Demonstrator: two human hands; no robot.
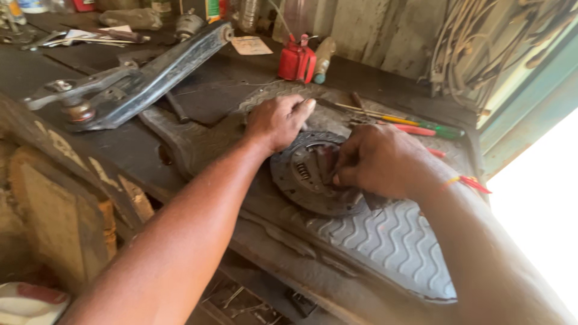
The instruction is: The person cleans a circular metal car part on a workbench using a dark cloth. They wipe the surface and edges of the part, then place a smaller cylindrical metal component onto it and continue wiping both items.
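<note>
A round clutch disc (pixel 310 180) lies flat, face up, on a ribbed rubber mat (pixel 391 241) on the workbench (pixel 78 144). The left hand (pixel 278 122) presses its far rim, fingers curled; the right hand (pixel 376 161) pinches its hub.

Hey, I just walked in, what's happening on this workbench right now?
A person is working on a round clutch disc lying on a ribbed rubber mat on a cluttered workbench. The left hand rests at the disc's far edge, while the right hand presses a dark cloth or pad against its hub. Screwdrivers lie just beyond the hands, a red oil can stands behind, and a heavy metal arm part lies to the left.
</note>
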